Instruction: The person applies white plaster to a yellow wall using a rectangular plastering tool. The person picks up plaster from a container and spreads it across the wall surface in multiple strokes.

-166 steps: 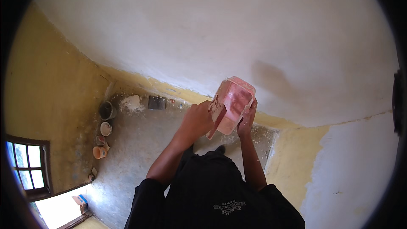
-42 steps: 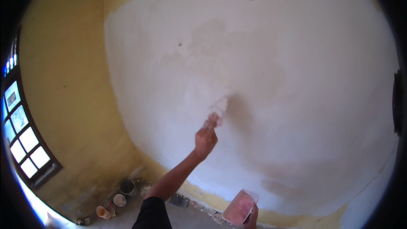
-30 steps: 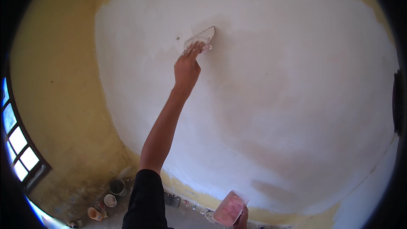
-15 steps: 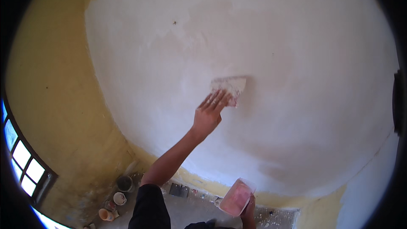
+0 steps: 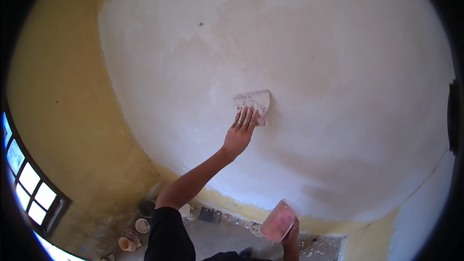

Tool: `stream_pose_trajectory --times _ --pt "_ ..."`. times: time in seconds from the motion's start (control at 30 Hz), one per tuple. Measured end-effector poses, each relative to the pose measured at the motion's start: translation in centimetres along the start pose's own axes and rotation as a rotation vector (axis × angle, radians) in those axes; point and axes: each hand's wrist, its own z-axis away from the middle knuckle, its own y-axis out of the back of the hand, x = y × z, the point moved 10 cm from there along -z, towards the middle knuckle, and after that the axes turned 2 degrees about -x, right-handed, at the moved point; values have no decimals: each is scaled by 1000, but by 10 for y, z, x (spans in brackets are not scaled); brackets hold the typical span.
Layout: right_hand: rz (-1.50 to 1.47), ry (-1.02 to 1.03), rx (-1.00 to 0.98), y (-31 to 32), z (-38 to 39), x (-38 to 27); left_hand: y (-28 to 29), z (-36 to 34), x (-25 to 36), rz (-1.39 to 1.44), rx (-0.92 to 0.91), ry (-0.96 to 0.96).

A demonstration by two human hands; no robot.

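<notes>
The left hand (image 5: pixel 238 138) grips a flat scraper (image 5: pixel 259 99), its fingers laid straight and slightly apart down the plate's near face, with the thumb out of sight; such a hold probably spreads pressure across the plate and keeps it level. The scraper appears to lie against the white-coated wall (image 5: pixel 367 63), well in from that wall's left edge and above its bottom edge, its long edge uppermost and white and reddish smears across it. Whether the whole edge touches, I cannot tell. The right hand (image 5: pixel 292 232) is curled round the right side of a pink tub (image 5: pixel 275 224), out in front of the wall's bottom edge and below the scraper; the tub is tilted, its mouth seemingly turned toward the wearer, perhaps so the inside is within easy reach (what it contains is too blurred to name). On the floor (image 5: pixel 222 238), a dark bucket (image 5: pixel 147 207), a white pail (image 5: pixel 142 225) and an orange container (image 5: pixel 127 244) line the left edge, likely set there to leave standing room. A dark square piece (image 5: pixel 210 215) lies near the floor's far edge, among pale crumbs.
</notes>
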Motion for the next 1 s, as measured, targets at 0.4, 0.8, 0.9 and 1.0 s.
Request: stream_pose_trajectory --times 0.4,0.8,0.9,1.0 --pt "17 -45 17 -9 5 -3 122 -102 -162 188 396 904" --pt "30 22 57 14 -11 -6 39 -127 39 107 122 179" --pt "36 -1 159 22 -5 -2 25 -81 76 92 35 -1" --pt "44 6 125 21 -7 -1 19 -45 84 261 -69 -76"
